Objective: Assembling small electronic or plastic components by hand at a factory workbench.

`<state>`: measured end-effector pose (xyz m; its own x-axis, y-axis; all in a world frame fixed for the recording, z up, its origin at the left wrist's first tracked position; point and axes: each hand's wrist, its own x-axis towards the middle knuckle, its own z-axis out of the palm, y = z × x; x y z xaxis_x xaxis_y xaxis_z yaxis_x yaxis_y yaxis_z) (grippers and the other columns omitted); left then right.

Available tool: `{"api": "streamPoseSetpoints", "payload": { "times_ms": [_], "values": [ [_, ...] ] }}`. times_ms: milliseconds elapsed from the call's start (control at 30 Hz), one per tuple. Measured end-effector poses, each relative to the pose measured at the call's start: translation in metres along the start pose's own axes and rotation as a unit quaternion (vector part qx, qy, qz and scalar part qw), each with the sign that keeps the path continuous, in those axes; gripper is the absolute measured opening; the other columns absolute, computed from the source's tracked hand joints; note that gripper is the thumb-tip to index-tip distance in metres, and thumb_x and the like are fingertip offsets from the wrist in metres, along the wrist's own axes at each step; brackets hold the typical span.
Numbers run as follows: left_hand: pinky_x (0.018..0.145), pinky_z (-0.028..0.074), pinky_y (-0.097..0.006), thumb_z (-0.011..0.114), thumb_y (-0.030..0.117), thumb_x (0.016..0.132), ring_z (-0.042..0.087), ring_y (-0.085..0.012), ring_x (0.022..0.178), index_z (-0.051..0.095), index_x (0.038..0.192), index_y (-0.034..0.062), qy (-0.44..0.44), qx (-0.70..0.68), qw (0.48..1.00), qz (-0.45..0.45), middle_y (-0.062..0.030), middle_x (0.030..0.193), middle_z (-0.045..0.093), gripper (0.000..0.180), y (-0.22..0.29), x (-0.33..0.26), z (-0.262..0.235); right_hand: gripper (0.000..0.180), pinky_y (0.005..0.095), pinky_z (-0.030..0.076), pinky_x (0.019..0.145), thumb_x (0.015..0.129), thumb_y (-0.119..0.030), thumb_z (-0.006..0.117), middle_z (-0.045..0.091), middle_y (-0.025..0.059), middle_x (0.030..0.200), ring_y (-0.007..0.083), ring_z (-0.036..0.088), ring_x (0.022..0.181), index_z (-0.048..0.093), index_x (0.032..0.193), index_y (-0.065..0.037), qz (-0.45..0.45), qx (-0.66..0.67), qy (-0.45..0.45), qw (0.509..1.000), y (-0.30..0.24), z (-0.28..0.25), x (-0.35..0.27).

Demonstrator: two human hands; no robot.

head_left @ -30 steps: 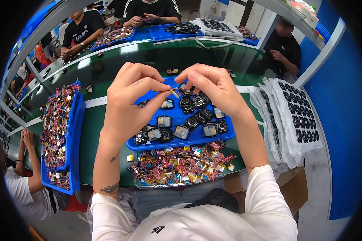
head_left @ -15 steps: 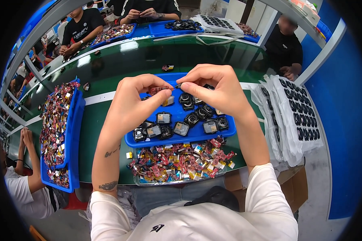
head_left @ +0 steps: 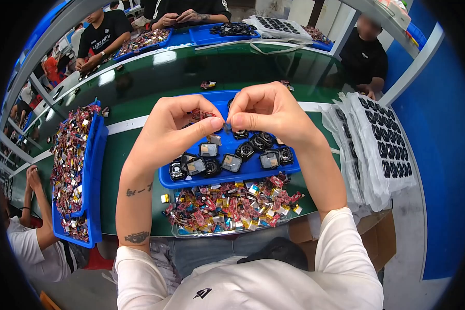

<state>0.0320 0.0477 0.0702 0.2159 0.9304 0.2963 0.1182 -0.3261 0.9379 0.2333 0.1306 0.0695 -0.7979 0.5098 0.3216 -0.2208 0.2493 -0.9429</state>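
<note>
Over a blue tray, both my hands are raised with their fingertips almost meeting. Between thumb and fingers of my left hand is a small red circuit board. My right hand is closed in a pinch beside it; a tiny dark piece shows between the two sets of fingertips, too small to make out. Below them, black smartwatch cases lie scattered in the tray, some showing a grey inner face. My fingers hide part of the tray's far side.
Nearest me, a clear tray holds a heap of red boards and small batteries. A long blue bin of similar parts stands at left. White trays of watch cases stack at right. Co-workers sit around the green conveyor belt.
My right fingers have curled tighter and dipped slightly at the fingertips. The left hand still grips the circuit board. Parts on the belt have shifted left, and another part shows behind my right hand.
</note>
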Motion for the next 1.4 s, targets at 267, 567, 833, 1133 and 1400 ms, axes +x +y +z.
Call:
{"api": "streamPoseSetpoints", "payload": {
  "times_ms": [267, 567, 833, 1133, 1400],
  "values": [
    [0.066, 0.049, -0.021, 0.067, 0.003, 0.083, 0.059, -0.0087, 0.074, 0.067, 0.086, -0.0048, 0.056, 0.050, 0.997, 0.027, -0.0063, 0.081, 0.063, 0.009, 0.006, -0.001, -0.004, 0.012, 0.0362, 0.051, 0.061, 0.076, -0.012, 0.067, 0.065, 0.0135, 0.067, 0.0268, 0.063, 0.060, 0.067, 0.076, 0.001, 0.056, -0.569, 0.080, 0.817, 0.044, -0.014, 0.014],
    [0.065, 0.049, -0.020, 0.069, 0.003, 0.081, 0.059, -0.0085, 0.073, 0.067, 0.084, -0.0043, 0.036, 0.065, 0.997, -0.015, -0.0050, 0.079, 0.062, 0.008, 0.008, -0.001, -0.005, 0.020, 0.0423, 0.050, 0.070, 0.075, -0.017, 0.065, 0.067, 0.0120, 0.078, 0.0333, 0.063, 0.076, 0.068, 0.090, -0.004, -0.059, -0.600, 0.027, 0.797, 0.100, -0.032, 0.011],
    [0.062, 0.044, -0.019, 0.070, 0.005, 0.081, 0.056, -0.0059, 0.070, 0.065, 0.082, -0.0027, 0.082, 0.036, 0.996, 0.021, -0.0021, 0.078, 0.060, 0.009, 0.008, 0.000, -0.007, 0.021, 0.0303, 0.051, 0.061, 0.083, -0.017, 0.061, 0.067, 0.0044, 0.078, 0.0134, 0.065, 0.071, 0.068, 0.097, -0.002, 0.071, -0.292, 0.112, 0.947, 0.075, -0.039, 0.024],
    [0.064, 0.046, -0.017, 0.067, 0.010, 0.085, 0.057, -0.0038, 0.075, 0.064, 0.088, -0.0021, 0.105, 0.042, 0.992, 0.062, -0.0005, 0.080, 0.062, 0.013, -0.004, 0.005, -0.007, 0.052, 0.0218, 0.050, 0.069, 0.083, -0.005, 0.067, 0.060, 0.0045, 0.095, 0.0080, 0.059, 0.076, 0.048, 0.132, -0.002, 0.002, -0.041, 0.051, 0.998, 0.043, -0.016, 0.021],
    [0.069, 0.047, -0.021, 0.064, 0.011, 0.085, 0.058, -0.0059, 0.079, 0.061, 0.087, -0.0029, 0.171, 0.124, 0.974, 0.078, -0.0171, 0.115, 0.064, 0.015, -0.009, 0.010, -0.007, 0.073, 0.0229, 0.050, 0.073, 0.080, 0.005, 0.064, 0.058, 0.0043, 0.094, 0.0085, 0.055, 0.086, 0.029, 0.144, -0.003, 0.004, -0.113, -0.016, 0.993, 0.032, -0.004, 0.013]
  ]
}}
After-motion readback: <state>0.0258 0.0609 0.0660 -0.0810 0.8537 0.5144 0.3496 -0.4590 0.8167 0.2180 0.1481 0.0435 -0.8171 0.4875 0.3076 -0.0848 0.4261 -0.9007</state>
